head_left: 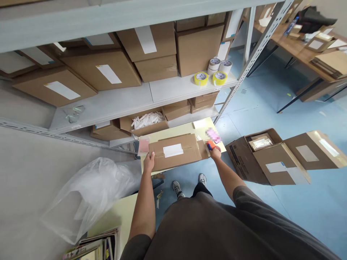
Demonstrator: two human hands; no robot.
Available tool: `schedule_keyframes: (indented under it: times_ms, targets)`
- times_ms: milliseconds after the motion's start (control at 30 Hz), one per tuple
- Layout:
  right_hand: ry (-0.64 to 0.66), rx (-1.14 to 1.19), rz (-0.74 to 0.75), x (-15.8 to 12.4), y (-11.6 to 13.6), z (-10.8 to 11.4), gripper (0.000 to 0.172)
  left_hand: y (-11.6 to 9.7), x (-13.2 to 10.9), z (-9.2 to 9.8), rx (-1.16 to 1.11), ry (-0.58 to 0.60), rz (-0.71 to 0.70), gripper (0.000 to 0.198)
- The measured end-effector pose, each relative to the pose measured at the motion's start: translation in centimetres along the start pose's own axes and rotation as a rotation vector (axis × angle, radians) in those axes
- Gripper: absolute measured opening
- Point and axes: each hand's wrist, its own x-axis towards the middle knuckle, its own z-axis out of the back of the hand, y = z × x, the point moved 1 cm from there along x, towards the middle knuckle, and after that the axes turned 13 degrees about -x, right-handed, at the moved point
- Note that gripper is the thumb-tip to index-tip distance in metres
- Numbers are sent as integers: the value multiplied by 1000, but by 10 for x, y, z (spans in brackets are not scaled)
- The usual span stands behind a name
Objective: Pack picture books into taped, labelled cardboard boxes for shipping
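A flat, long cardboard box with a white label on its top lies on a pale yellow table before me. My left hand grips the box's left end, the thumb resting on its top edge. At the other end, my right hand is closed round an orange and blue tool that looks like a tape dispenser. A box flap sticks out beside this tool. Beyond my right hand lies a pink item, blurred out. A pink sheet lies by the box's left end.
A metal shelf with cartons and several tape rolls stands ahead. Open cartons sit on the blue floor at right. Plastic wrap bulges at left above a box of magazines. A wooden desk stands far right.
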Motion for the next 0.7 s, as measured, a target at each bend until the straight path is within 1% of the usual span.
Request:
schedule_keyframes:
  times_ms: [67,133,200,233,267,367,400,433,500,567,700]
  targets:
    - [2,-19,-14,2,-1,1,49,1,0,0,-26,-1,3,51]
    - [-48,-18,-46,-1,-1,6,49,0,-1,0,-56,1,-3,52]
    - [-109,44,-54,-10,6,15,47,-2,-3,-1,-78,11,-10,52]
    - [-120,113,-21,-17,12,19,48,-3,-4,-1,-83,17,-8,52]
    - [-110,208,45,-26,21,23,51,-5,-5,-1,-86,21,-1,52]
    - [25,510,317,-58,59,32,61,-11,-11,-2,-108,26,24,54]
    - [67,564,365,-69,72,34,64,-13,-13,-2,-124,26,32,54]
    - [89,589,383,-79,83,36,68,-16,-16,-1,-142,28,37,55]
    - [95,590,382,-96,100,43,75,-22,-22,3,-170,28,33,55]
    - [80,581,384,-108,105,53,76,-29,-29,11,-190,24,2,56]
    - [35,626,454,-121,92,82,65,-49,-45,35,-211,14,-89,60]
